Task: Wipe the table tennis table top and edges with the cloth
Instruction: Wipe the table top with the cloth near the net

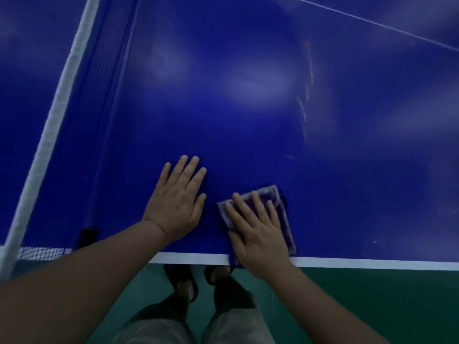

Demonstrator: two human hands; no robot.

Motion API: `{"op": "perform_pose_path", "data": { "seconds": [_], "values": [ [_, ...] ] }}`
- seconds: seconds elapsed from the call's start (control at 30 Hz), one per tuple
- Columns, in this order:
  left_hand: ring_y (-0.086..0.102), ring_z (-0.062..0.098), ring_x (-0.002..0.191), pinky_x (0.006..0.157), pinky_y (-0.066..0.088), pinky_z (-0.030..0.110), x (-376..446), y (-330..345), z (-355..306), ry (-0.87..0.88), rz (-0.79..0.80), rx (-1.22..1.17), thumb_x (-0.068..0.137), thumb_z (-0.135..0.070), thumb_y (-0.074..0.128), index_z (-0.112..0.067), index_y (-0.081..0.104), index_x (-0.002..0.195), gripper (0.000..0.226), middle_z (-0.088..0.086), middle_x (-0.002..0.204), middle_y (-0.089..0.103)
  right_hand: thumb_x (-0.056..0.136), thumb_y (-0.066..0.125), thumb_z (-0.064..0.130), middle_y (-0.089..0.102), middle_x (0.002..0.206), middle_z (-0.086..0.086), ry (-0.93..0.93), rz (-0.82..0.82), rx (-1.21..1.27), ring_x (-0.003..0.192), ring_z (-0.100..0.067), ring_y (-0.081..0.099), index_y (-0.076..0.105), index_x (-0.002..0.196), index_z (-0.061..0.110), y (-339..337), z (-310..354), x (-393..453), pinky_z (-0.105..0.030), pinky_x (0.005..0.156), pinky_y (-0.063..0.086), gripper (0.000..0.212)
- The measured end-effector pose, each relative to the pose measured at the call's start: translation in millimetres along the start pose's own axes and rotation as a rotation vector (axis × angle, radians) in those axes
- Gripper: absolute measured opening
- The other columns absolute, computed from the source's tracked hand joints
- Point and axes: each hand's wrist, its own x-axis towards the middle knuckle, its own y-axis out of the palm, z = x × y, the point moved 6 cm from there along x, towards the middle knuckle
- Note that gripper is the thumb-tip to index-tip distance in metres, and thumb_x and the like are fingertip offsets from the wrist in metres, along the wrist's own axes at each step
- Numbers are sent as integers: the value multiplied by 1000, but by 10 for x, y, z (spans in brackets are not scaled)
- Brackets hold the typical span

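Fingers (258, 207) of our right hand (260, 239) lie straight, pressing the cloth (280, 207) flat at the surface's (248, 120) near edge; our left hand (177, 207) rests spread beside. We should keep even pressure, overlapping strokes.

Under my palms the table top (248, 108) is deep blue with a white edge line (372, 263), my cloth (278, 207) pale purple, the net (99, 70) blue mesh taped white, the floor (372, 306) green.
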Motion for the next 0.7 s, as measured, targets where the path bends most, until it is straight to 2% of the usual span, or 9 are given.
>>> {"op": "perform_pose_path", "data": {
  "seconds": [0.1, 0.2, 0.3, 0.37, 0.47, 0.57, 0.63, 0.7],
  "values": [
    [8, 26, 152, 122, 2, 48, 165, 24, -107, 29, 15, 23, 98, -45, 18, -13, 32, 152, 65, 9, 163, 18, 95, 42, 47, 26, 162, 10, 80, 16, 0, 152, -26, 20, 34, 153, 34, -84, -618, -88, -51, 121, 13, 60],
    [7, 26, 152, 122, 1, 48, 296, -1, -161, 19, 9, 19, 99, -45, 19, -13, 31, 153, 64, 8, 164, 17, 96, 32, 51, 20, 164, 8, 359, -25, 5, 153, -27, 13, 29, 156, 32, -309, -1221, 386, -51, 121, 8, 63],
    [5, 25, 153, 123, 2, 48, 419, -7, -150, 12, 11, 29, 99, -45, 18, -14, 30, 153, 64, 7, 164, 16, 100, 36, 45, 11, 167, 9, 603, -101, 64, 154, -27, 4, 20, 158, 33, -472, -1341, 1150, -54, 122, 3, 61],
    [5, 24, 153, 123, 4, 50, 509, -2, -137, -19, 18, 45, 99, -45, 19, -14, 29, 154, 63, 7, 164, 16, 100, 36, 44, 14, 167, 6, 490, -114, 52, 153, -29, 7, 20, 158, 32, -486, -1096, 1501, -55, 121, 4, 61],
    [9, 26, 152, 122, 10, 52, 636, -1, -179, -43, 16, 59, 99, -43, 22, -12, 32, 153, 62, 9, 163, 19, 99, 31, 46, 16, 166, 8, 121, -46, 5, 154, -26, 7, 23, 157, 34, -390, -628, 1212, -52, 121, 5, 60],
    [11, 27, 152, 120, 12, 53, 804, -11, -259, -28, 12, 79, 100, -43, 24, -12, 34, 152, 61, 10, 163, 21, 100, 38, 46, 23, 164, 10, -122, 24, -11, 154, -24, 13, 32, 155, 35, -376, -866, 744, -49, 122, 6, 56],
    [12, 27, 152, 119, 13, 54, 928, -28, -323, -5, 14, 97, 100, -42, 25, -12, 36, 151, 60, 11, 162, 22, 97, 40, 46, 31, 161, 7, -127, 34, -47, 150, -29, 24, 38, 152, 32, -457, -1390, 842, -50, 120, 11, 56],
    [13, 28, 151, 119, 13, 54, 1078, -33, -375, 1, 11, 102, 100, -42, 26, -12, 36, 151, 60, 11, 162, 23, 95, 38, 47, 35, 160, 2, 90, -31, -58, 147, -34, 30, 41, 151, 29, -641, -1992, 1207, -52, 117, 17, 59]
  ]
}}
